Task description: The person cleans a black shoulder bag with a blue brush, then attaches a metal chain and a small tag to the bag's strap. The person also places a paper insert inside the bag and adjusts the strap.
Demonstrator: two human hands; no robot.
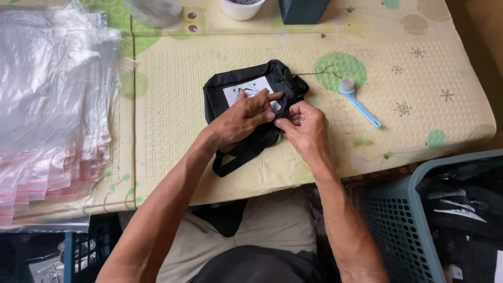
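A folded black fabric bag (272, 78) with a white printed patch (246, 89) lies on a cream foam mat (178, 105). My left hand (242, 118) presses flat on the bag, fingers over the patch's lower edge. My right hand (303, 126) pinches the bag's fabric at its right side, fingertips meeting the left hand's. A black strap (236, 160) trails from under my left wrist toward the mat's near edge.
A blue-handled brush (359, 105) lies right of the bag. A stack of clear plastic bags (50, 115) fills the left. A teal basket (403, 225) holding black items stands at the lower right. A white cup (241, 8) and a dark box (303, 10) stand at the far edge.
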